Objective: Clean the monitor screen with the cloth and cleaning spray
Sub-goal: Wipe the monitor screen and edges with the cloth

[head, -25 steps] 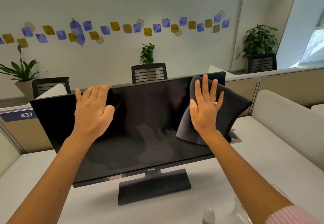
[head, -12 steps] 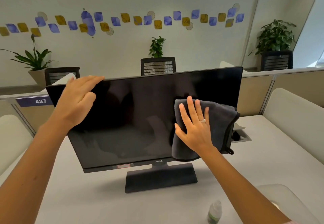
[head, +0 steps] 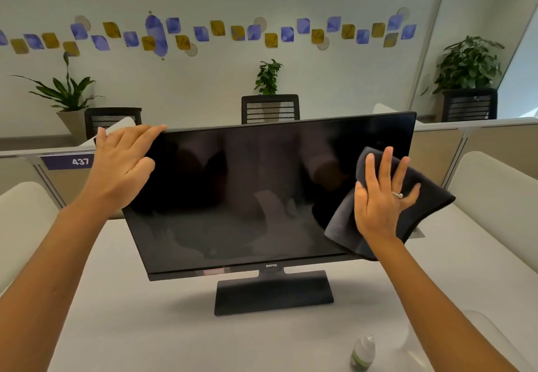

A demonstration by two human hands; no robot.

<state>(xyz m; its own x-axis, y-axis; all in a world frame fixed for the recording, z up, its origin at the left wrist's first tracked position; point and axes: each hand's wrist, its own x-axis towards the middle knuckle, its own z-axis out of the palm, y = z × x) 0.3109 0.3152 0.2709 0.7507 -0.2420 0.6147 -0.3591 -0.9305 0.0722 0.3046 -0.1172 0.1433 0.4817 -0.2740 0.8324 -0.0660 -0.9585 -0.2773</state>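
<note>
A black monitor (head: 247,197) stands on its flat base on the white desk, its dark screen facing me. My left hand (head: 123,167) holds the monitor's upper left corner, fingers laid over the top edge. My right hand (head: 381,197) presses a dark grey cloth (head: 422,197) flat against the screen's right side with straight, spread fingers; the cloth hangs past the right edge. A small clear spray bottle (head: 362,352) with a green label stands on the desk at the front right.
The white desk (head: 145,328) is bounded by low beige partitions (head: 495,141) and padded white dividers at both sides. Black mesh chairs (head: 270,108) and potted plants (head: 468,63) stand behind. A cable cut-out in the desk lies just behind the cloth.
My right hand swept the cloth from the upper right of the screen down toward its middle, then back out to the right edge. My left hand shifted left along the top edge.
</note>
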